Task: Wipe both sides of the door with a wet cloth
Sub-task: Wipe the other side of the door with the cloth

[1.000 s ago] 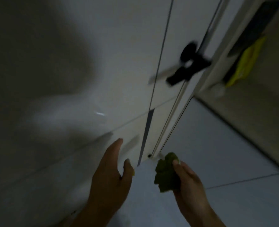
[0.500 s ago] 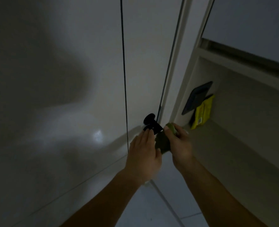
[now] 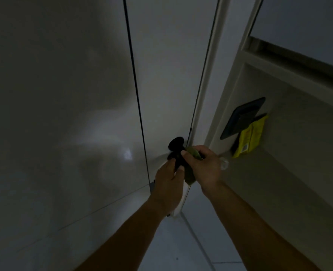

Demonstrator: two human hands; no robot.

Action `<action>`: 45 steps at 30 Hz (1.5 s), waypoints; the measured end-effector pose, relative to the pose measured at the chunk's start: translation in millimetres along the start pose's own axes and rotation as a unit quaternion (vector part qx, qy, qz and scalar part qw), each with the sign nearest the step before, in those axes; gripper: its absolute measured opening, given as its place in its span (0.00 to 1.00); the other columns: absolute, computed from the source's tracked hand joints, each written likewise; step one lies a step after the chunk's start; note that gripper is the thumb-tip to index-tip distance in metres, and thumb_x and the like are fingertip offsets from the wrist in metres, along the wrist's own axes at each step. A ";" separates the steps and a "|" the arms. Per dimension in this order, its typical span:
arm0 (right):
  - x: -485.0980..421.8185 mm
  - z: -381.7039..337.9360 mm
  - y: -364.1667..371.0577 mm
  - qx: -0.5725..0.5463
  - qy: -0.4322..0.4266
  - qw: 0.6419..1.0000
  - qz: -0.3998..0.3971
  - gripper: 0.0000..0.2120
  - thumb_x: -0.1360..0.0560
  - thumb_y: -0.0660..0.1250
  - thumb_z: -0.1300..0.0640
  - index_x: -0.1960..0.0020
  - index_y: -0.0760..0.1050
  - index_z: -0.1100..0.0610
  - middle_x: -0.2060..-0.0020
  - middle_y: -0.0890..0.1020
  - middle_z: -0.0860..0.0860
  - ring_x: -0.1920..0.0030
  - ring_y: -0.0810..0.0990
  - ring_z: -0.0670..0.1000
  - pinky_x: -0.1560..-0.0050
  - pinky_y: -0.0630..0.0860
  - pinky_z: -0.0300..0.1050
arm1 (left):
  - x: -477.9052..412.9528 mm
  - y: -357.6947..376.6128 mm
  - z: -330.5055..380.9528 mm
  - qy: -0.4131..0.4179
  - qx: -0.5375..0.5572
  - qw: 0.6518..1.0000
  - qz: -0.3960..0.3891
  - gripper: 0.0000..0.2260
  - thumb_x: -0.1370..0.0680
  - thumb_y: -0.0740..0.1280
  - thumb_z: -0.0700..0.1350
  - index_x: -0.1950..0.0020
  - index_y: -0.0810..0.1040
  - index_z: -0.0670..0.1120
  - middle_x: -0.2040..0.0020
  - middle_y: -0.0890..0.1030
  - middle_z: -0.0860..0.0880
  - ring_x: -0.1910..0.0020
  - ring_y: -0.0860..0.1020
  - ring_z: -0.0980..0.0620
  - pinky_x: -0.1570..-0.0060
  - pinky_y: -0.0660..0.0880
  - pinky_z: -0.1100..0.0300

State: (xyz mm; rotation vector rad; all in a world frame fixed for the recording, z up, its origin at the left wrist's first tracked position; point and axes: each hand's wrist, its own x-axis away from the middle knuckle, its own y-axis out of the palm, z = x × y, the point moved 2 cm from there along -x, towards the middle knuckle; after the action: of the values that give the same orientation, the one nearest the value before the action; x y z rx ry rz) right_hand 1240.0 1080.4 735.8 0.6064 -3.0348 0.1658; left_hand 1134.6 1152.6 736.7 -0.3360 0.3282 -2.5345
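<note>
A white door point(image 3: 171, 79) stands shut in front of me in dim light, with a black lever handle point(image 3: 176, 148) at its right edge. My left hand point(image 3: 168, 184) grips the lower part of the handle, thumb curled round it. My right hand point(image 3: 202, 165) holds a crumpled green cloth point(image 3: 191, 173) against the handle, fingers curled over the cloth. Most of the cloth is hidden between my two hands.
A white wall panel point(image 3: 54, 114) lies left of the door. To the right, a recessed shelf point(image 3: 279, 182) holds a dark flat object point(image 3: 241, 118) and a yellow packet point(image 3: 249, 137). A white door frame point(image 3: 206, 94) stands between. Pale floor tiles point(image 3: 181, 251) lie below.
My view rose from the floor to the handle. My left hand reached up and closed on the handle. My right hand carried the green cloth up against it.
</note>
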 end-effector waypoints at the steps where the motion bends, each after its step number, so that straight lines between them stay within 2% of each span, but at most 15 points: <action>1: -0.4 0.9 -0.8 0.009 -0.008 1.000 -0.003 0.08 0.25 0.77 0.60 0.61 0.81 0.51 0.68 0.83 0.42 0.64 0.82 0.41 0.63 0.79 0.36 | 0.1 1.9 -1.0 -0.006 0.007 1.000 0.003 0.15 0.13 0.56 0.41 0.29 0.74 0.42 0.40 0.80 0.46 0.37 0.78 0.45 0.32 0.74 0.53; 4: 1.5 2.9 -5.6 0.026 -0.021 0.999 -0.011 0.09 0.25 0.77 0.61 0.61 0.80 0.55 0.67 0.83 0.46 0.64 0.81 0.44 0.62 0.80 0.39 | 3.9 7.7 -3.7 -0.006 0.007 1.000 0.007 0.14 0.13 0.56 0.41 0.30 0.75 0.43 0.39 0.80 0.44 0.38 0.77 0.46 0.30 0.72 0.46; 7: 10.6 4.3 -13.9 0.033 -0.032 0.999 -0.017 0.08 0.25 0.77 0.61 0.58 0.80 0.62 0.63 0.83 0.54 0.63 0.81 0.46 0.60 0.80 0.41 | 15.8 11.3 -5.3 0.001 0.014 1.000 0.011 0.13 0.13 0.56 0.40 0.33 0.77 0.43 0.43 0.80 0.46 0.43 0.78 0.50 0.32 0.73 0.46; 9: 19.6 6.0 -20.7 0.041 -0.033 0.999 -0.014 0.08 0.25 0.76 0.61 0.59 0.80 0.61 0.65 0.83 0.50 0.65 0.80 0.44 0.62 0.79 0.37 | 26.9 15.2 -5.8 0.014 -0.009 1.000 0.012 0.13 0.13 0.56 0.40 0.33 0.77 0.41 0.41 0.80 0.44 0.41 0.78 0.47 0.32 0.73 0.45; 11: 32.2 6.9 -28.2 0.045 -0.032 0.998 -0.013 0.09 0.24 0.76 0.60 0.61 0.79 0.55 0.69 0.81 0.42 0.67 0.79 0.40 0.65 0.77 0.34 | 41.6 20.1 -4.8 0.037 -0.038 0.999 0.012 0.14 0.14 0.57 0.41 0.30 0.75 0.43 0.38 0.80 0.45 0.37 0.77 0.48 0.30 0.72 0.46; 13: 47.7 6.7 -36.8 0.048 -0.029 0.998 -0.014 0.10 0.24 0.75 0.60 0.61 0.77 0.53 0.70 0.80 0.39 0.67 0.78 0.38 0.66 0.75 0.32 | 58.3 25.1 -2.4 0.053 -0.059 0.997 0.009 0.15 0.14 0.58 0.41 0.28 0.74 0.44 0.36 0.79 0.46 0.35 0.77 0.48 0.29 0.71 0.47; 18: 94.4 5.4 -61.4 0.047 0.005 0.999 -0.007 0.09 0.23 0.75 0.56 0.57 0.78 0.59 0.61 0.83 0.52 0.60 0.80 0.48 0.54 0.81 0.46 | 105.2 39.3 0.8 0.079 -0.170 0.982 0.021 0.15 0.14 0.58 0.44 0.30 0.75 0.41 0.38 0.80 0.43 0.38 0.77 0.45 0.33 0.72 0.45; 21: 124.2 9.2 -78.6 0.030 0.032 0.999 -0.004 0.08 0.23 0.74 0.55 0.56 0.77 0.57 0.58 0.83 0.52 0.57 0.82 0.49 0.52 0.82 0.48 | 139.0 48.8 1.4 0.101 -0.268 0.958 0.036 0.17 0.13 0.56 0.46 0.28 0.74 0.42 0.34 0.79 0.43 0.34 0.75 0.44 0.29 0.65 0.47; 25: 165.4 11.6 -101.2 0.048 0.031 0.998 -0.014 0.10 0.23 0.75 0.53 0.58 0.74 0.50 0.58 0.80 0.48 0.56 0.80 0.47 0.56 0.77 0.40 | 182.8 66.0 1.2 0.088 -0.363 0.925 0.068 0.21 0.13 0.53 0.52 0.22 0.68 0.46 0.26 0.73 0.46 0.24 0.66 0.46 0.23 0.56 0.47; 29: 204.1 16.0 -125.4 0.067 0.036 0.996 -0.049 0.10 0.25 0.76 0.50 0.58 0.75 0.48 0.57 0.81 0.46 0.53 0.80 0.48 0.51 0.79 0.45 | 226.3 87.2 -0.5 0.071 -0.369 0.920 0.109 0.22 0.13 0.51 0.54 0.21 0.67 0.49 0.24 0.71 0.46 0.20 0.61 0.44 0.19 0.48 0.45; 34: 246.0 16.6 -162.7 0.079 0.072 0.985 -0.139 0.09 0.25 0.75 0.45 0.52 0.76 0.45 0.54 0.80 0.41 0.54 0.81 0.44 0.64 0.76 0.34 | 281.1 103.3 -1.6 0.043 -0.360 0.920 0.147 0.21 0.13 0.51 0.55 0.25 0.73 0.49 0.26 0.74 0.44 0.19 0.58 0.43 0.19 0.43 0.45; 38: 263.2 13.4 -208.4 0.078 0.079 0.974 -0.195 0.08 0.24 0.73 0.46 0.48 0.79 0.48 0.53 0.85 0.46 0.53 0.86 0.50 0.57 0.84 0.45 | 325.5 121.9 7.7 0.002 -0.368 0.912 0.180 0.22 0.15 0.54 0.56 0.37 0.81 0.44 0.35 0.81 0.42 0.22 0.66 0.41 0.19 0.50 0.42; 40: 269.5 11.9 -232.0 0.083 0.070 0.965 -0.238 0.12 0.24 0.72 0.46 0.45 0.79 0.51 0.52 0.86 0.51 0.54 0.87 0.53 0.57 0.85 0.48 | 344.8 136.6 11.2 -0.008 -0.377 0.905 0.198 0.22 0.18 0.56 0.56 0.40 0.81 0.42 0.41 0.83 0.41 0.30 0.74 0.40 0.21 0.55 0.40; 42: 275.8 7.6 -249.8 0.076 0.066 0.953 -0.284 0.18 0.28 0.73 0.43 0.43 0.79 0.53 0.50 0.85 0.55 0.53 0.87 0.56 0.58 0.85 0.48 | 362.8 150.0 12.1 -0.010 -0.384 0.893 0.236 0.19 0.19 0.60 0.54 0.41 0.80 0.41 0.49 0.83 0.43 0.41 0.79 0.41 0.22 0.59 0.40; 45: 286.6 2.1 -262.7 0.067 0.045 0.935 -0.347 0.24 0.32 0.73 0.43 0.41 0.78 0.56 0.48 0.85 0.57 0.52 0.86 0.58 0.60 0.84 0.45 | 387.4 160.9 9.1 -0.025 -0.386 0.878 0.281 0.18 0.19 0.65 0.53 0.38 0.79 0.41 0.51 0.82 0.43 0.45 0.79 0.41 0.22 0.59 0.41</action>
State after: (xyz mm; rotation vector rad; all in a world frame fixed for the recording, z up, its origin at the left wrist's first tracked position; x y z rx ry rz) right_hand 1076.8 730.0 776.9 1.5692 -2.5365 0.3525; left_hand 901.8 804.5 762.0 -0.5083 1.2292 -1.7206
